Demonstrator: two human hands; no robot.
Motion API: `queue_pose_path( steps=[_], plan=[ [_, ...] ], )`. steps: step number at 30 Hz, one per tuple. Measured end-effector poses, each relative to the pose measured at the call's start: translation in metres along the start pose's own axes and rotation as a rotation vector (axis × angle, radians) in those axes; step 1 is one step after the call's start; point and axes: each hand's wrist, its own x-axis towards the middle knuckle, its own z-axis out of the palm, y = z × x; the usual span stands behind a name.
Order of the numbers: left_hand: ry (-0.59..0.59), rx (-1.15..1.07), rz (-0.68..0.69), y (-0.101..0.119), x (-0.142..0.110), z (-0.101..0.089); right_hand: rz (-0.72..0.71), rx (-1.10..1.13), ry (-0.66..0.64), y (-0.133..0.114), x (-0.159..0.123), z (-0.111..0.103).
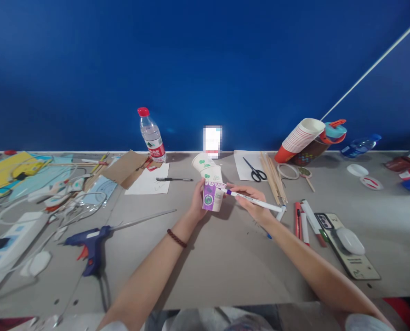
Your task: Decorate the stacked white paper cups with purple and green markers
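Observation:
My left hand [198, 200] is wrapped round a paper cup [213, 196] that is partly coloured purple, holding it on its side above the table. Two more white paper cups [207, 168] with green marks stick out behind it, towards the wall. My right hand [252, 203] grips a white marker pen [256, 201] with a purple tip, and the tip touches the cup's side. A dark bead bracelet [176, 238] sits on my left wrist.
A blue glue gun [91, 243] lies at the left, near a power strip [8, 248]. Water bottle [151, 136], black pen [173, 179], scissors [255, 171], wooden sticks [274, 179], stack of cups [299, 138], markers [304, 220] and a phone [346, 243] surround the grey table [225, 257].

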Motion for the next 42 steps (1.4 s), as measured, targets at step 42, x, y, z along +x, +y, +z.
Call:
queue_pose_path(
  steps=[42],
  plan=[
    [-0.014,0.06,-0.015,-0.0001,-0.0005,-0.0018,0.1,-0.089,0.003,-0.0076,-0.0031,-0.0002]
  ],
)
